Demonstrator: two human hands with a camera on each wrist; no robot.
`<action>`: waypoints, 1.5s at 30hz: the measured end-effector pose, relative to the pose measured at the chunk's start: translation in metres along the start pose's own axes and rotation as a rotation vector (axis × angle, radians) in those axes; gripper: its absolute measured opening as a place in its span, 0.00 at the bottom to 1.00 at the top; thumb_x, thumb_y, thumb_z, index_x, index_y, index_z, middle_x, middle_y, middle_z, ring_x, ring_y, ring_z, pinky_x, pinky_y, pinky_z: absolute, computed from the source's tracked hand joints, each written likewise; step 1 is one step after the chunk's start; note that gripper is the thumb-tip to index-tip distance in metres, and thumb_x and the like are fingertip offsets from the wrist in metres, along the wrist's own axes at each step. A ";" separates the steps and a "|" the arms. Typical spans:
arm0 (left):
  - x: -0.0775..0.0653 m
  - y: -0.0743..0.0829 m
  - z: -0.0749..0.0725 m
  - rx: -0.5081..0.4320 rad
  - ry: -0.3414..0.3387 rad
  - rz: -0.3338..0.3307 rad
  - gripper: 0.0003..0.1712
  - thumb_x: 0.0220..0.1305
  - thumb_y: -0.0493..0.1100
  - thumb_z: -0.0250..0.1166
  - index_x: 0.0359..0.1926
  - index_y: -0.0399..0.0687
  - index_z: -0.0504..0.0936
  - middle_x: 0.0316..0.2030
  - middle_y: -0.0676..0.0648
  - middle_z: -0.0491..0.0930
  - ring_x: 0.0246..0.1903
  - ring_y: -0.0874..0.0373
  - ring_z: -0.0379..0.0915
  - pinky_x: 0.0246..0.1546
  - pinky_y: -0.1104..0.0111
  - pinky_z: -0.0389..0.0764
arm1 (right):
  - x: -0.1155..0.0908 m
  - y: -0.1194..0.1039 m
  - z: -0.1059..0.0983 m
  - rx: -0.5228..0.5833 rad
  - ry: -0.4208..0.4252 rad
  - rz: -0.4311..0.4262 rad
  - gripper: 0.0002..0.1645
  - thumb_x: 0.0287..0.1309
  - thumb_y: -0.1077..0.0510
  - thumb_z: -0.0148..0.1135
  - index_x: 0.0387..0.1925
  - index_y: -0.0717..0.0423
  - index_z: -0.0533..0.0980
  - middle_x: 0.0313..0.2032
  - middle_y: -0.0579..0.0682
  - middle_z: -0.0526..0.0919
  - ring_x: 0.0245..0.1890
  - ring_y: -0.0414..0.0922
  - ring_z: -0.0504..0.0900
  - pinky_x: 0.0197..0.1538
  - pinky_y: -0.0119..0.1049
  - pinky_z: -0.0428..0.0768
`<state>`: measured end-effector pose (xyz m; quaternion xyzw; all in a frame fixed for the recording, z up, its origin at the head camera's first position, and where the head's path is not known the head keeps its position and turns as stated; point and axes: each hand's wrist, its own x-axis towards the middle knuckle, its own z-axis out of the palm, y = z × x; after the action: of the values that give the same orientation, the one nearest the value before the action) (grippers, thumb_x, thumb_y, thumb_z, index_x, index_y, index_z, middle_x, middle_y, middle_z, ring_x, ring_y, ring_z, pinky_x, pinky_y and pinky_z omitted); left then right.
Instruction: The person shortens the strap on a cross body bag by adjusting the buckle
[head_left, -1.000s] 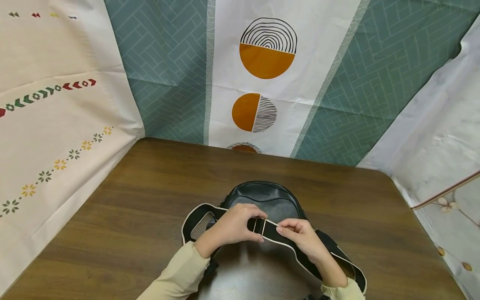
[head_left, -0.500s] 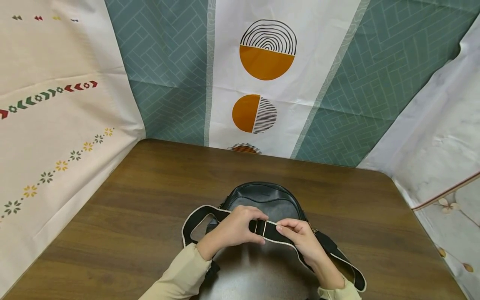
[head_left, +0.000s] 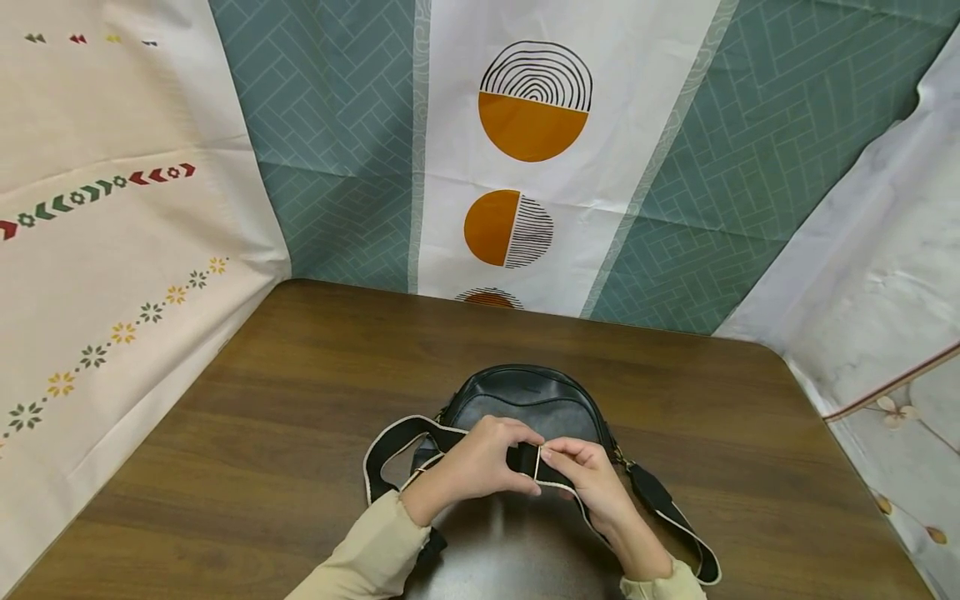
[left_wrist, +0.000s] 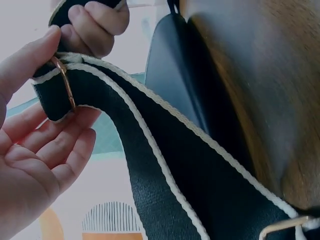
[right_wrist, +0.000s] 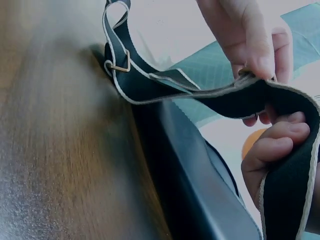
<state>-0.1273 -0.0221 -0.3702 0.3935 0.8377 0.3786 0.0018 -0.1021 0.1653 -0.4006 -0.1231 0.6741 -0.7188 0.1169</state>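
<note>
A black crossbody bag [head_left: 528, 407] lies at the near middle of the table. Its wide black strap [left_wrist: 150, 165], edged in white cord, is raised in front of it. My left hand [head_left: 483, 462] holds the strap at a thin gold slider buckle [left_wrist: 65, 85], thumb on one edge and fingers under the other. Just right of that buckle, my right hand [head_left: 596, 483] pinches the strap. In the right wrist view its fingers [right_wrist: 277, 142] curl against the band, whose free part hangs in a bend. The strap's end inside the slider is partly hidden by my hands.
A second gold ring [right_wrist: 125, 62] sits further along the strap, near my left wrist. The strap loops out left and trails right over the wooden table [head_left: 262, 433]. Patterned cloths [head_left: 345, 150] hang behind and at both sides of the table.
My right hand has slid left along the strap, right up to the slider. My left hand has shifted slightly right. The strap's right-hand loop has drawn inward, baring the bag's right clip.
</note>
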 end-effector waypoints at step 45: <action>0.000 0.005 0.002 0.031 0.028 -0.016 0.26 0.37 0.44 0.75 0.41 0.38 0.80 0.38 0.48 0.79 0.40 0.60 0.73 0.44 0.73 0.70 | 0.002 -0.003 0.004 -0.190 0.169 -0.072 0.12 0.52 0.68 0.58 0.31 0.79 0.75 0.24 0.43 0.80 0.28 0.38 0.75 0.32 0.30 0.74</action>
<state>-0.1230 -0.0185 -0.3686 0.3815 0.8466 0.3710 -0.0127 -0.1032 0.1612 -0.3976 -0.0968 0.7417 -0.6634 0.0217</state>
